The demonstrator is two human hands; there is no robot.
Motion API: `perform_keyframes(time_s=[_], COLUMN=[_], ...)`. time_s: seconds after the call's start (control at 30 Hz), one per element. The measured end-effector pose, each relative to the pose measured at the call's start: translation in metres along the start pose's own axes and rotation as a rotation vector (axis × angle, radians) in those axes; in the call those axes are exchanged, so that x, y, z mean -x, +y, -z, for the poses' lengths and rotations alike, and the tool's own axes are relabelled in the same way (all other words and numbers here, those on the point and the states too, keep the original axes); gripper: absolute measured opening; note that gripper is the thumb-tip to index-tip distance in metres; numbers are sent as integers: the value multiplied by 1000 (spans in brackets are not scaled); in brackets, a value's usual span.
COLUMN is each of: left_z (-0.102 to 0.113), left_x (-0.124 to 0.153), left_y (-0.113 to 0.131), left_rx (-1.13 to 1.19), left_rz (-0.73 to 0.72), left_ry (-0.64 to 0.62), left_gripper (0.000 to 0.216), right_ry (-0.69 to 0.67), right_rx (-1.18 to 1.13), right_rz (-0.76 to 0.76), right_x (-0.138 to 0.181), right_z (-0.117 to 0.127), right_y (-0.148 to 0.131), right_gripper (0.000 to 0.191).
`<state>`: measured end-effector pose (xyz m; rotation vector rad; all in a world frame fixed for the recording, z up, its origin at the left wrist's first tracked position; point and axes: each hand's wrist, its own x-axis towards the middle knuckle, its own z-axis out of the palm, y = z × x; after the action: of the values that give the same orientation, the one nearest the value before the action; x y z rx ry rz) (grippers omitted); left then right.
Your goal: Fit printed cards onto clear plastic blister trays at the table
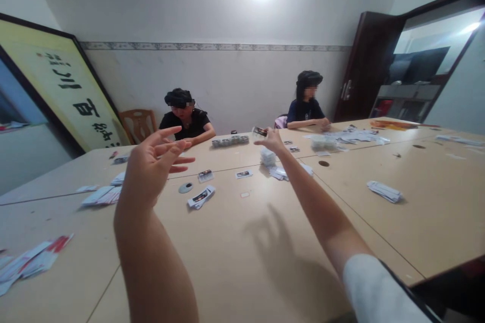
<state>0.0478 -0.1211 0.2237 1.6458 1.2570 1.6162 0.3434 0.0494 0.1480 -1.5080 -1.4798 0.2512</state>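
Note:
My right hand (273,140) is stretched forward over the table (227,252). Its fingers pinch a small clear box (259,132) with a dark printed label. My left hand (153,161) is raised at the left with fingers spread, and nothing shows in it. Below my right hand stands a stack of clear boxes (267,157), with white paper slips (280,173) beside it. A row of small boxes (230,140) lies farther back. Between my hands are another labelled box (205,175), a printed card (243,174) and a small pile of printed cards (201,197).
Across the table sit two people, one at the left (185,121) and one at the right (307,106). Paper piles lie at the left (101,196), near left (36,261) and right (384,192). More slips (354,136) spread at the back right. Round holes (324,163) pierce the tabletop.

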Motion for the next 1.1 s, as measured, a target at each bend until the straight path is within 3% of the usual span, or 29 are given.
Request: perform_keyframes(time_s=[0.1,0.2,0.3,0.4,0.5,0.63,0.73,0.93,1.1], left_z=[8,13,16,18,20,25,29,31,34], left_x=[4,7,8,7,4,3,6,9,6], left_y=[4,6,5,3,-1,-2,0,2,-3], left_rx=[43,65,79,114,144,187,220,296,328], left_rz=[-65,-113,-162,-225,-288,-369,-406,-461,-453], left_ry=[30,84,166,298,417,460,451,399,392], left_gripper=[56,54,43,30,25,22,20,23,20], right_ry=[-22,-39,-25,-7,-64,-293,-469,-715,-738], right_rx=[94,150,185,200,186,153,135,137,77], right_rz=[-125,-182,-161,-76,38,146,183,150,187], right_x=[-24,-35,-42,-42,-24,17,33,21,15], right_z=[-8,-13,-23,-52,-104,-182,-224,-253,-257], right_y=[49,85,101,92,66,26,2,-14,-6], right_gripper=[34,35,36,40,45,40,40,39,43])
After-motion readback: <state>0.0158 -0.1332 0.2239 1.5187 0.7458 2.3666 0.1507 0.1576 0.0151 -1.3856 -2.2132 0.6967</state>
